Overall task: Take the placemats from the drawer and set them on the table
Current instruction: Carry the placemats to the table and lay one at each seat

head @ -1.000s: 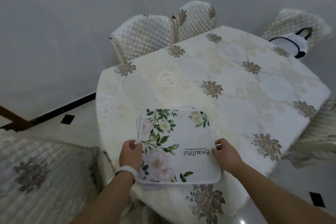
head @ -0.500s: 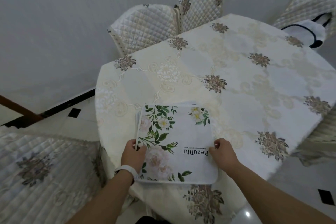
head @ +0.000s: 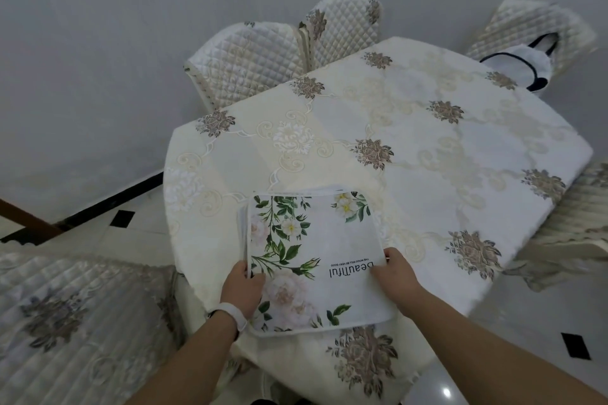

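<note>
Since a second ago we have brought the placemats (head: pixel 316 260) a little further onto the table (head: pixel 460 154) and lower, and our grip on the two sides looks much the same as before. They form a small stack: the top one, printed with green leaves, pale blooms and the word "Beautiful", hides most of the others, whose edges peek out along the left and far sides. The stack sits over the near corner of the table, its near edge hanging past the rim; whether the far part already rests on the cloth we cannot tell.

Our left hand (head: pixel 241 286), with a white band at the wrist, grasps the left edge, thumb on top. Our right hand (head: pixel 396 273) grasps the right edge just beside the printed word, thumb over the mat.

To do this step well, we judge that we should slide the stack forward until its whole base is supported, keep both sides level so the layers do not fan apart, and let go only once it lies flat. The embroidered tablecloth (head: pixel 371 151) could ruck up, so a lowering motion suits better than a push. Quilted chairs (head: pixel 250 59) stand well clear at the far side.
</note>
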{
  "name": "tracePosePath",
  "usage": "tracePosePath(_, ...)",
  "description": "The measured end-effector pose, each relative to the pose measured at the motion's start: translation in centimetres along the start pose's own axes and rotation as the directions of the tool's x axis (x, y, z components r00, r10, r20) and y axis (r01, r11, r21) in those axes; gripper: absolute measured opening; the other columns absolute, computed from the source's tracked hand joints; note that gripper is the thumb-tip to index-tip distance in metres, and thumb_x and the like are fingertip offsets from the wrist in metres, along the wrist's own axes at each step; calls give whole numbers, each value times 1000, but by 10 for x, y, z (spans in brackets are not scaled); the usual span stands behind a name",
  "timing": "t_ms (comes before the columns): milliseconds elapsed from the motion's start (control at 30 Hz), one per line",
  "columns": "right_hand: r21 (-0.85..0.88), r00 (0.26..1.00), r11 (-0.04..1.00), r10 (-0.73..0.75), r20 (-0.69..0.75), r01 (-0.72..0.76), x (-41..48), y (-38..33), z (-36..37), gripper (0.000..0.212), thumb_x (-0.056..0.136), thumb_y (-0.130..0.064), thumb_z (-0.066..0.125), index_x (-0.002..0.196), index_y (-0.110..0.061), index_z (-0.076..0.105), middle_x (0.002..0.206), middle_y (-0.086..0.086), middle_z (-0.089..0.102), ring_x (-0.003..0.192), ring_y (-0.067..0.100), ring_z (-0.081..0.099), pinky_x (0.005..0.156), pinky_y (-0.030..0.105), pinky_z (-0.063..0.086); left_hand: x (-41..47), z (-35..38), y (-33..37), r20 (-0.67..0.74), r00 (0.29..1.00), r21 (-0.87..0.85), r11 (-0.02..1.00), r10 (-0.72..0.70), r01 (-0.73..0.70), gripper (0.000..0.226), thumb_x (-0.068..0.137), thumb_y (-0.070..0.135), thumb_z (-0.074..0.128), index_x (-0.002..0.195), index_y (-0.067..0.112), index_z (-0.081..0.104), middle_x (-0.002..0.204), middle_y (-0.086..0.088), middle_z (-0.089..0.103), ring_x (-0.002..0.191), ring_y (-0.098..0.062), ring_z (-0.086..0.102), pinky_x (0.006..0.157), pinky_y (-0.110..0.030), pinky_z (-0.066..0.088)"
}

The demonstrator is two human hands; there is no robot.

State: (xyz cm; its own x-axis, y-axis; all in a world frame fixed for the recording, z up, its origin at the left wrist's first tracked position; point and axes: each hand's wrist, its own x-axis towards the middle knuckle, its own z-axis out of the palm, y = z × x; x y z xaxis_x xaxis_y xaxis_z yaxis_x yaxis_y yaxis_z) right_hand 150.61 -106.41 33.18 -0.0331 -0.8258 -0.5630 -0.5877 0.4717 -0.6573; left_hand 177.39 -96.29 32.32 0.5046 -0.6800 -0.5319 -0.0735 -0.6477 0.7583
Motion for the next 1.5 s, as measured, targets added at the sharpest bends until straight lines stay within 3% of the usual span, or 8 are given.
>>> tracePosePath(233,-46,994,997,-69,-87,65,-28,-1,-7,12,90,-13,50,102,-16,52,94,0,60,83,14,57,60,28,41,-11,-5,11,75,990,-79,991,117,-111,10,90,7,55,96,12,60,88,0,66,76,-13,60,59,-22,43)
tracePosePath(500,12,966,998,-51,-255,55,-66,25,-22,17,91,-14,53,107,-18,52,97,-5,59,85,9,56,64,28,43,-12,5,22,224,943,-63,969,246,-238,22,89,2,54,104,16,61,98,4,66,91,-15,61,81,-29,46)
tracePosePath(733,87,936,995,-15,-351,48,-98,56,-48,17,89,-12,55,105,-17,54,95,-4,61,87,14,59,78,38,51,-34,30,32,292,912,-56,957,289,-286,19,90,2,55,104,15,58,94,5,66,85,-14,62,63,-23,45)
tracePosePath(867,127,927,988,-30,-373,83,-105,63,-67,16,87,-10,56,102,-17,56,93,-1,63,86,17,60,73,35,49,-61,39,39,283,900,-85,943,332,-321,24,90,1,54,108,18,55,98,5,65,89,-15,62,65,-21,44)
tracePosePath(1033,146,924,979,-77,-376,141,-117,86,-95,18,86,-10,57,103,-18,57,95,-1,64,87,18,61,76,34,49,-91,56,45,256,906,-47,941,336,-336,16,89,4,56,99,16,58,90,-6,70,74,-30,66,64,-41,55)
tracePosePath(1133,161,917,970,-108,-384,182,-131,110,-126,18,87,-10,58,104,-18,57,95,-2,65,86,16,61,71,31,45,-121,86,48,258,900,-16,933,350,-358,11,90,6,56,99,13,57,79,-9,65,51,-21,51,45,-30,44)
tracePosePath(1333,222,878,960,-47,-475,171,-169,203,-203,19,86,-9,59,102,-18,58,95,-1,66,86,19,62,72,31,45,-205,174,49,323,875,36,919,361,-393,8,90,7,56,97,10,56,63,-10,52,43,-17,38,42,-27,32)
tracePosePath(1500,307,834,943,67,-548,126,-210,302,-275,21,87,-11,59,107,-17,56,96,-2,63,85,17,60,70,29,42,-294,271,49,409,817,63,881,406,-469,10,90,7,56,93,17,57,86,-9,68,71,-22,64,57,-28,48)
